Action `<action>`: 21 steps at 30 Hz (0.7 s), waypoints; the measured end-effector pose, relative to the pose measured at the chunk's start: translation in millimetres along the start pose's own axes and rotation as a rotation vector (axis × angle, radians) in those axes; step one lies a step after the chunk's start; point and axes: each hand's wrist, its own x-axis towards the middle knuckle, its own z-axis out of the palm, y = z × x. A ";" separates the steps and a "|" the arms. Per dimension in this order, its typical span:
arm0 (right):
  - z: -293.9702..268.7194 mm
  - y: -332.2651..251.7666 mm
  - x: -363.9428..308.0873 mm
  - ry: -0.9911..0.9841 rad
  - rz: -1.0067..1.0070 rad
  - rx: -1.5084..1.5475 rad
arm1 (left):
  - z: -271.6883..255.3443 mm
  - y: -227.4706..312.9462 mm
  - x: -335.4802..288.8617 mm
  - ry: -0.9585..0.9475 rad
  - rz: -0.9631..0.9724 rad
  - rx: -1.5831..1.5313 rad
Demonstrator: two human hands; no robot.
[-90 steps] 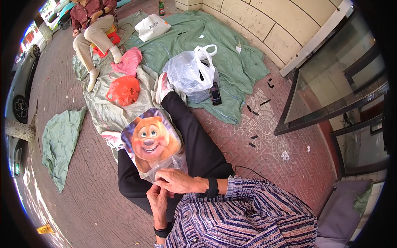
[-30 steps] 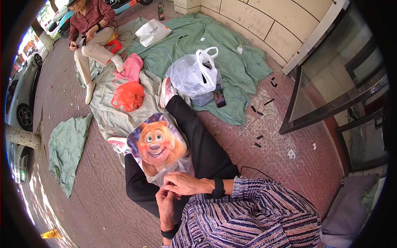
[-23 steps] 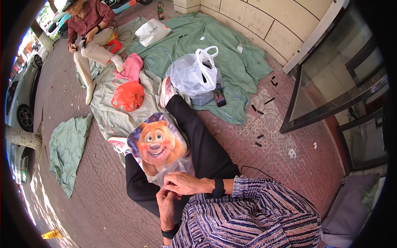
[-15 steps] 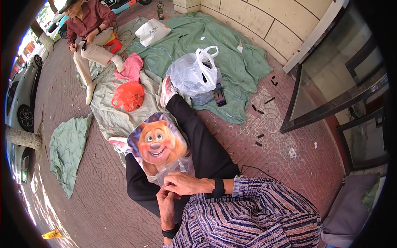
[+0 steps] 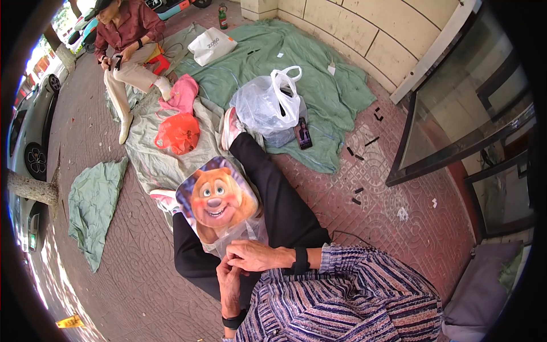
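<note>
My right hand and my left hand meet over my lap, fingers bent and pressed together. Whatever they pinch is too small or hidden to make out. Just beyond the fingers, a clear plastic bag lies crumpled between my legs, partly covered by my right hand. Against it rests a flat, round-cornered panel printed with a smiling orange cartoon bear. Whether the panel is inside the bag or on it, I cannot tell. Both wrists wear black bands.
Ahead lie a red plastic bag, a pink cloth, a translucent carrier bag and a phone on green sheeting. Small black pieces dot the paving at right, near a glass door. Another person sits far left.
My hands stay together in nearly the same spot, with only a slight shift of the fingers. The phone's screen picture differs. The view has shifted slightly.
</note>
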 end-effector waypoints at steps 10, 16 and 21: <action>-2.7 5.7 -3.0 -0.020 0.072 -0.024 | 7.1 2.2 4.2 -0.042 -0.036 0.047; -1.8 9.2 -5.0 -0.005 0.019 -0.050 | 9.5 3.8 1.7 -0.040 -0.033 0.067; 3.9 -0.2 -10.8 0.010 -0.045 -0.059 | 5.7 0.9 -7.0 -0.045 0.025 0.054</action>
